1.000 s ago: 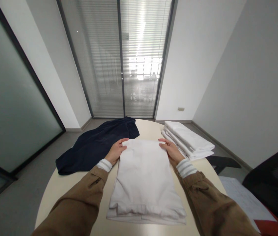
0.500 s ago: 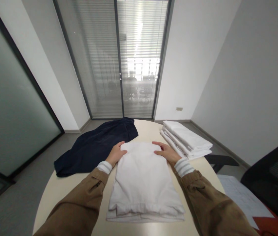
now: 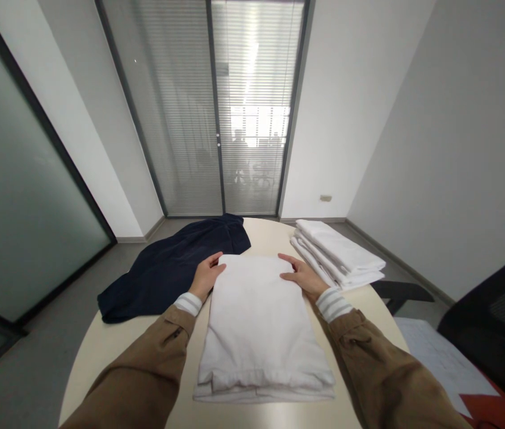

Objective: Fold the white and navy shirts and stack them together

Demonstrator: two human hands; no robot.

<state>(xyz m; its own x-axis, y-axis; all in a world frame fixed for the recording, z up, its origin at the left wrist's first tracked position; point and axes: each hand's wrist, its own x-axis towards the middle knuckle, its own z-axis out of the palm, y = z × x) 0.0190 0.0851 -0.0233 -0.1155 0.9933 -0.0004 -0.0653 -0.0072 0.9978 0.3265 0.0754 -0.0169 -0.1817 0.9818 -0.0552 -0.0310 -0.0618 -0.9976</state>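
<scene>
A folded white garment point(image 3: 264, 325), which may be trousers, lies in front of me with its thick layered edge towards me. At its far left corner my left hand point(image 3: 208, 276) is closed, thumb on top and fingers at the side. My right hand point(image 3: 302, 276) pinches the far right corner in the same way, thumb over the cloth. The fingers' undersides are hidden by the fabric. The far edge between both hands is drawn straight.
A dark navy garment point(image 3: 172, 268) is spread on the round cream table point(image 3: 265, 235) at the left. Folded white cloths point(image 3: 337, 253) are stacked at the right. A black chair point(image 3: 498, 322) stands beside the table, near papers point(image 3: 444, 357) and something red point(image 3: 489, 408).
My left hand has shifted slightly away from me and left, and the garment's far edge has moved a little farther out and straightened. My right hand has barely moved.
</scene>
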